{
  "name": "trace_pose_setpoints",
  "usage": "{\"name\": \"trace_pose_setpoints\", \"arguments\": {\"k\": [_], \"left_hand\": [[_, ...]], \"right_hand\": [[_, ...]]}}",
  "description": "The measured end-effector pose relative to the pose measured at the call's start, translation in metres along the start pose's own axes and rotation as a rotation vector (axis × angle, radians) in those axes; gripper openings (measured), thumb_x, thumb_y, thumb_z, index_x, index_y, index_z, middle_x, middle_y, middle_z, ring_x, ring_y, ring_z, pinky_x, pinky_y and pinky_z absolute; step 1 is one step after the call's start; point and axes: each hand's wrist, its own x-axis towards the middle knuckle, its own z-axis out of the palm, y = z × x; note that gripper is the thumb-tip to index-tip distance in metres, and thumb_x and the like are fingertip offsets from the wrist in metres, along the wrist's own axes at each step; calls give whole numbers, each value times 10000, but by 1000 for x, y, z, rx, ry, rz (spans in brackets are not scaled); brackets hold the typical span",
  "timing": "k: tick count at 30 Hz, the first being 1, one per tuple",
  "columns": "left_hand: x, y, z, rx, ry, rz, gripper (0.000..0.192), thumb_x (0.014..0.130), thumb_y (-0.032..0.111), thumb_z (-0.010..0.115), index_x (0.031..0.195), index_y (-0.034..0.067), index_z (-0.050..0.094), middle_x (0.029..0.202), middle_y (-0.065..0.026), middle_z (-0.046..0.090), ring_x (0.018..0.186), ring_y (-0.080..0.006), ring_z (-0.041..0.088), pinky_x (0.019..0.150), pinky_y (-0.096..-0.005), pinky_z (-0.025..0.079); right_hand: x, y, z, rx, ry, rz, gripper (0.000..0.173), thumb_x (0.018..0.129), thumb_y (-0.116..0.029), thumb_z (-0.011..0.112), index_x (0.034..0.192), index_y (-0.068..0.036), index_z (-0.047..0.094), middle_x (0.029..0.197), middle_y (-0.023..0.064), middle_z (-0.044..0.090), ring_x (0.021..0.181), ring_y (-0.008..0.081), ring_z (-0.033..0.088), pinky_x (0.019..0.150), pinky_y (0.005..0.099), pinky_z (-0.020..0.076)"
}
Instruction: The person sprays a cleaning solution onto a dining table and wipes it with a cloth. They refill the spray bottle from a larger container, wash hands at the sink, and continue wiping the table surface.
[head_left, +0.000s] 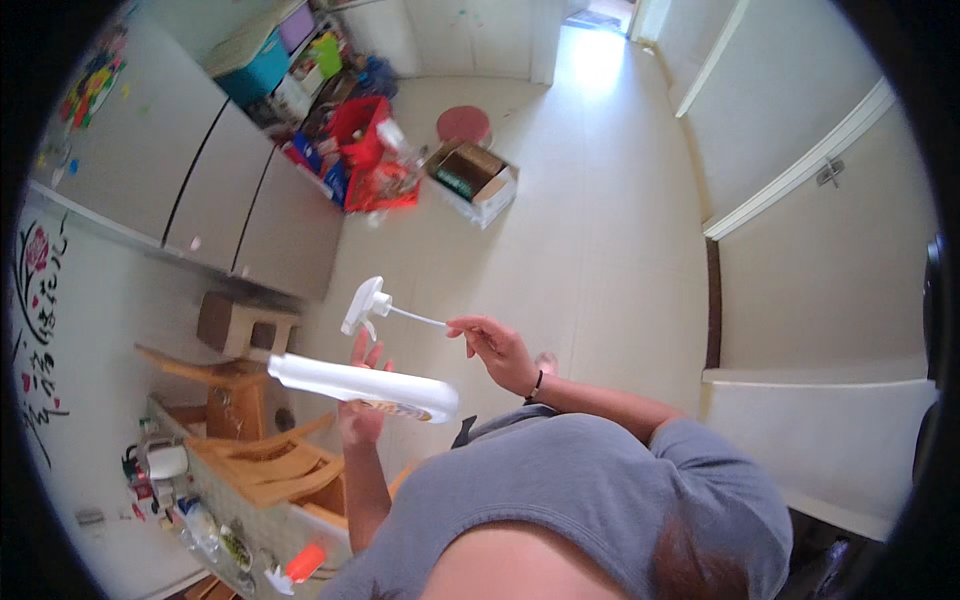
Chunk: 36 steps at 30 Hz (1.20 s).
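Observation:
A white plastic bottle (360, 382) lies nearly level across my left hand (361, 426), its open neck pointing left. A printed label shows along its lower side. My left fingers come up behind the bottle, near a white trigger sprayer head (364, 306). From the sprayer runs a thin dip tube (417, 317), and my right hand (496, 352) pinches its far end between thumb and fingers. Sprayer and bottle are apart. Whether my left fingertips touch the trigger, I cannot tell.
Wooden chairs (274, 469) and a table (225, 487) with several items, including an orange bottle (304, 562), stand lower left. Farther off are a cardboard box (480, 187), red bags (364, 135) and a red round stool (463, 124). A door (832, 247) is at right.

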Motion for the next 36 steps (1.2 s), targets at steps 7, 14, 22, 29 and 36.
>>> {"name": "trace_pose_setpoints", "arguments": {"k": [7,14,22,29,36], "left_hand": [[221,-96,133,-372,-223,-106,674,908,465,673,1475,177,448,1542,-80,422,1487,-413,254,1203,-613,212],[424,-177,235,-258,-205,-284,660,965,393,630,1501,83,403,1490,-220,473,1329,-317,523,1151,-480,371],[678,-315,321,-253,-58,-409,343,982,219,627,1275,47,584,1215,-75,659,1115,-219,641,1043,-423,476],[792,-353,399,-316,105,-410,315,949,240,690,1205,75,613,1149,-45,672,1088,-188,642,1011,-402,485],[803,-380,339,-306,624,-94,350,894,251,740,1171,74,620,1129,-34,672,1087,-182,641,1008,-385,485]], "right_hand": [[66,-53,-197,-287,46,-78,286,979,66,490,1197,-26,651,1080,85,685,836,137,615,730,273,533],[165,-19,-356,-489,93,-131,253,944,-1,602,1195,-22,628,1011,100,653,914,212,626,796,326,519],[232,118,-658,-601,619,446,416,977,-183,624,1348,-24,525,1300,136,595,1036,214,634,864,342,543],[185,187,-888,-603,651,1040,332,947,-178,603,1238,-22,580,1116,125,677,1025,208,650,870,339,535],[353,240,-988,-1134,-536,1174,419,857,-297,699,1209,-81,626,1113,146,696,1039,294,665,887,411,545]]}}
